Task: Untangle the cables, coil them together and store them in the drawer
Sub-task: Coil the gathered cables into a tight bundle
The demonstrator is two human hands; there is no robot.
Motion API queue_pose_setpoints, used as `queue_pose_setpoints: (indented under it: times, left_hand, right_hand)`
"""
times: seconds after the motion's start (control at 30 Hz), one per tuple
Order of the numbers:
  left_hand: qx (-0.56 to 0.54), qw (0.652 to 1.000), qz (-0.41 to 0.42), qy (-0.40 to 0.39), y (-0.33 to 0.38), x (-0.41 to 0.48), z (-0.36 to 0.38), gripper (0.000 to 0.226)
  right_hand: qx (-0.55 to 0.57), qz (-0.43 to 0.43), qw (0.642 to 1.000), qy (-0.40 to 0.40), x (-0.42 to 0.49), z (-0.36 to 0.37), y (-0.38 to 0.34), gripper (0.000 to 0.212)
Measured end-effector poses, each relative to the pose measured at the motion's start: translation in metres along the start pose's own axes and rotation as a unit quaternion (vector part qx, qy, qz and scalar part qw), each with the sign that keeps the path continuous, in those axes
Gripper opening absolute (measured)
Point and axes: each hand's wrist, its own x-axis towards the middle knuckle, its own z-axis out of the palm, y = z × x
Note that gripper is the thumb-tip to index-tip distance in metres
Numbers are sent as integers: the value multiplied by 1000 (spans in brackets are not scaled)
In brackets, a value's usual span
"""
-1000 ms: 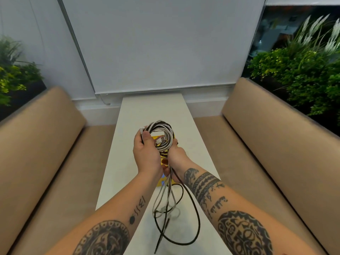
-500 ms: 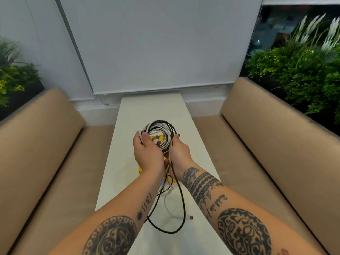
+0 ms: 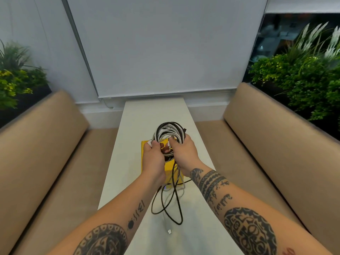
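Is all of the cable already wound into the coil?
No, loose black and white cable loops hang from the coil below the left hand and right hand, trailing on the white table.

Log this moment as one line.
step: coiling | left hand: holds coil | right hand: holds coil | loose ends: hang over table

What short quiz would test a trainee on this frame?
1. True or false: the cable coil lies flat on the table.
2. How many hands grip the cable coil? A. none B. one C. two
3. Fill in: the box under the hands is ___.

Key
1. False: it is held up above the table, with loose tails hanging.
2. C: the left hand and the right hand.
3. Yellow.
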Motion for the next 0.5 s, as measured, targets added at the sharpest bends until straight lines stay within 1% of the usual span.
queue_pose_setpoints:
  times: [0.03, 0.13, 0.17, 0.2, 0.27, 0.33, 0.4, 0.43, 0.47, 0.5]
  left_hand:
    - [-18, 999, -17, -20, 2, 0, -5, 19]
    - [-61, 989, -61, -122, 8, 6, -20, 31]
    - [-45, 984, -78, -153, 12, 7, -24, 32]
    - [-7, 979, -92, -180, 17, 9, -28, 33]
    - [79, 966, -115, -217, 26, 14, -32, 40]
    - [139, 955, -129, -228, 34, 17, -35, 52]
    - [144, 952, -141, -231, 37, 23, -37, 71]
    - [145, 950, -146, -236, 37, 26, -39, 89]
    - [143, 949, -149, -239, 35, 29, -40, 108]
    - [148, 949, -146, -237, 35, 30, -42, 118]
  right_hand:
    - [-21, -8, 1000, -7, 1, -3, -1, 23]
    - [-76, -27, 995, -62, 0, -14, -4, 17]
    - [-94, -37, 992, -77, 0, -18, -4, 12]
    - [-115, -44, 988, -96, -2, -22, -5, 8]
    - [-160, -63, 975, -140, -6, -26, -7, 11]
    - [-199, -85, 958, -190, -12, -26, -9, 19]
    - [-219, -103, 942, -232, -17, -25, -13, 28]
    - [-223, -106, 938, -243, -18, -25, -15, 29]
    - [-230, -104, 934, -254, -18, -26, -17, 26]
    - [-235, -103, 929, -266, -17, -27, -18, 22]
